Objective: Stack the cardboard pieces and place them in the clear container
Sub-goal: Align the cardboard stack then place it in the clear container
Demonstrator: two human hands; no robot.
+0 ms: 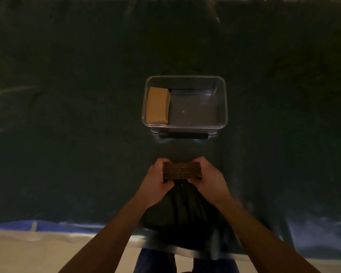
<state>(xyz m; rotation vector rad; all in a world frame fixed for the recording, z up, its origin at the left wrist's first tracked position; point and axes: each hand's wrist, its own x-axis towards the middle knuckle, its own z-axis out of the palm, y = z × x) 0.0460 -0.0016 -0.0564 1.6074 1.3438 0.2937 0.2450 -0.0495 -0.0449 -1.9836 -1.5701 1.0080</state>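
A stack of brown cardboard pieces (182,170) is held between both hands, its layered edges facing me. My left hand (156,179) grips its left end and my right hand (208,177) grips its right end, just above the dark table cover. Beyond the hands stands the clear container (222,107), rectangular and open-topped. Inside it, against the left wall, lies another stack of tan cardboard pieces (158,105). The right part of the container's floor is bare.
A dark green cover (67,115) spreads over the whole table, wrinkled in places. Its near edge hangs over at the bottom, where a light floor (37,253) and my legs show. A black latch bar (183,135) runs along the container's near side.
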